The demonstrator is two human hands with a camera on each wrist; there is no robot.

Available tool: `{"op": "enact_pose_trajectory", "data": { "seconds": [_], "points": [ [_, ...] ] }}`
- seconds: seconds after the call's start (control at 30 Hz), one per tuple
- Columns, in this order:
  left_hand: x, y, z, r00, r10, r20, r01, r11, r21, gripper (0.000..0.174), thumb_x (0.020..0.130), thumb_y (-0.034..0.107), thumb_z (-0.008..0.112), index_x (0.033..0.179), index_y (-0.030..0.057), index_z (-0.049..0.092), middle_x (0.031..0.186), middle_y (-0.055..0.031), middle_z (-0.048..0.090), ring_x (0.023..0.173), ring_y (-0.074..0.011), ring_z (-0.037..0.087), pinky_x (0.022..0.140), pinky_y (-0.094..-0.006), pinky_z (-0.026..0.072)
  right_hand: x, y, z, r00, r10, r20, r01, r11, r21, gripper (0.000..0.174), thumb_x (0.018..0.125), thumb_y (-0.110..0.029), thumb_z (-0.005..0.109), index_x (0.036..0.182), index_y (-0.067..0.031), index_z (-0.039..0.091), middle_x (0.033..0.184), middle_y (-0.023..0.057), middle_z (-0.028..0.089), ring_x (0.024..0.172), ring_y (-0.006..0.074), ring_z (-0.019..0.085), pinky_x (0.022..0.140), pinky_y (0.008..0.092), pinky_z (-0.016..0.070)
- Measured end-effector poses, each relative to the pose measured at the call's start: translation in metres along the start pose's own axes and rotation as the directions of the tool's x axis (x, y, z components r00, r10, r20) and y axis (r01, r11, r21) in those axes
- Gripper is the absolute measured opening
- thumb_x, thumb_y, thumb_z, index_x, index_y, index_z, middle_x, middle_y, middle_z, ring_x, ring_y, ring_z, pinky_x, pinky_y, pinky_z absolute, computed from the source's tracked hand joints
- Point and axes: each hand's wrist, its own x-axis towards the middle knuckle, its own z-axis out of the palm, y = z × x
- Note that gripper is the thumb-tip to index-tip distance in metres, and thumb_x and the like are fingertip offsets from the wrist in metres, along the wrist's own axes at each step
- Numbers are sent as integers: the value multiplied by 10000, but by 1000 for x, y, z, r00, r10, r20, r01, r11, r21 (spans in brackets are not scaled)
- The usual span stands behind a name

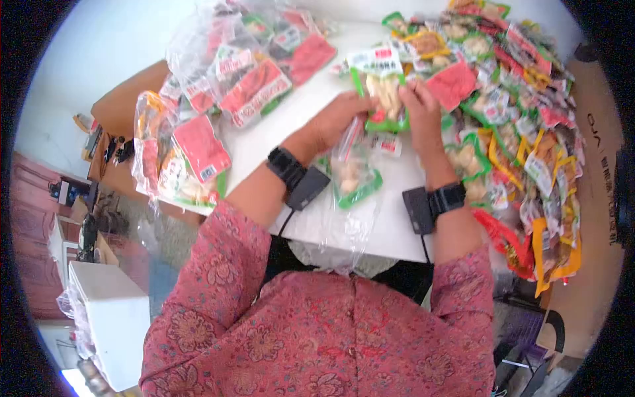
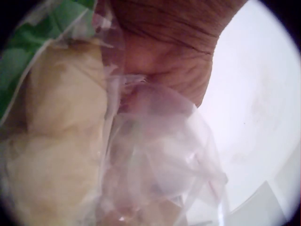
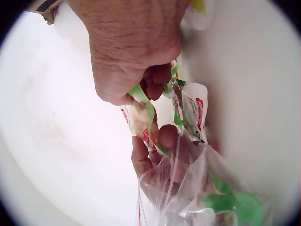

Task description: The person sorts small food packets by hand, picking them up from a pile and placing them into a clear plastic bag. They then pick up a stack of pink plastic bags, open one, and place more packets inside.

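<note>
1 packet (image 1: 383, 91) is between left hand (image 1: 338, 122) and right (image 1: 424, 114).

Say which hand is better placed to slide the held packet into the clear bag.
Right, probably: the right hand grips the packet by one edge, apart from the clear bag, which drapes over part of the left hand; the left could steady it.

Two grips (image 1: 337, 122) (image 1: 424, 116), one packet (image 1: 385, 92) between them — dozens of heaped packets (image 1: 496, 109), two wrist cameras (image 1: 309, 189) (image 1: 417, 210), one table (image 1: 253, 153)

Bags (image 1: 254, 89) left, packets (image 1: 499, 106) right, held packet (image 1: 383, 89) between (above table (image 1: 254, 149))
</note>
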Motion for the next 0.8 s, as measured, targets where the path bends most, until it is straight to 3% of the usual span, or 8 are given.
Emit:
{"op": "enact_pose_trajectory", "data": {
  "seconds": [0.13, 0.2, 0.23, 0.33, 0.47, 0.63, 0.77, 0.8],
  "points": [
    [0, 3, -1, 999, 9, -47, -9, 1000, 3, 303, 880, 351, 468, 845, 68, 572, 550, 45, 437, 450, -46, 365, 406, -207, 279, -3, -3, 2, 998, 66, 21, -67, 994, 84, 105, 827, -132, 540, 781, -37, 538, 679, -55, 468, 630, 26, 411, 559, 194, 356],
    [-2, 8, -10, 999, -6, 45, 0, 990, 143, 364, 898, 359, 443, 1006, 38, 579, 836, -4, 587, 657, -60, 487, 580, -206, 402, -4, -8, 3, 997, 61, 42, -64, 995, 79, 100, 829, -123, 534, 773, -40, 532, 673, -58, 462, 621, 24, 405, 553, 191, 350],
    [0, 5, -11, 999, 5, 43, -11, 990, 142, 364, 898, 359, 443, 1006, 38, 579, 836, -4, 587, 657, -60, 487, 580, -206, 402, -4, -10, 4, 995, 74, 59, -79, 994, 77, 98, 832, -114, 529, 764, -43, 525, 668, -60, 457, 611, 22, 399, 547, 188, 343],
    [-3, 7, 1, 995, -37, -88, 16, 974, -226, 247, 881, 219, 501, 1027, 25, 547, 892, -30, 600, 761, -89, 573, 673, -239, 474, -5, -7, 2, 989, 99, 110, -108, 992, 71, 93, 825, -112, 534, 765, -41, 526, 663, -61, 452, 600, 20, 395, 546, 184, 341],
    [9, -5, -3, 987, 72, -141, -116, 937, -330, 183, 870, 174, 508, 992, 45, 555, 789, -12, 603, 640, -79, 566, 581, -214, 470, -2, -1, -1, 972, 152, 181, -172, 980, 97, 85, 822, -112, 536, 797, -30, 537, 699, -50, 481, 641, 27, 428, 579, 186, 364],
    [13, -17, -15, 995, 31, 91, -3, 958, -286, 211, 862, 187, 537, 995, 26, 567, 905, -42, 615, 789, -96, 591, 687, -237, 484, -5, -11, 6, 981, 140, 133, -163, 968, 189, 150, 832, -134, 543, 915, -12, 568, 805, -14, 558, 730, 40, 494, 648, 191, 402],
    [4, -8, -8, 994, 30, 102, 3, 950, -311, 216, 864, 228, 539, 956, 37, 580, 818, -15, 596, 728, -71, 572, 620, -209, 468, -3, -13, 1, 983, 140, 120, -157, 978, 138, 194, 843, -142, 531, 978, -6, 560, 848, 4, 576, 757, 53, 509, 664, 198, 412],
    [7, -9, -15, 994, 9, 107, 6, 990, -140, 229, 867, 244, 534, 958, 38, 572, 794, -5, 585, 679, -71, 553, 599, -212, 453, -3, -13, 0, 983, 146, 109, -160, 978, 136, 186, 845, -138, 524, 973, -7, 557, 837, 3, 573, 745, 54, 504, 654, 199, 411]
  ]
}}
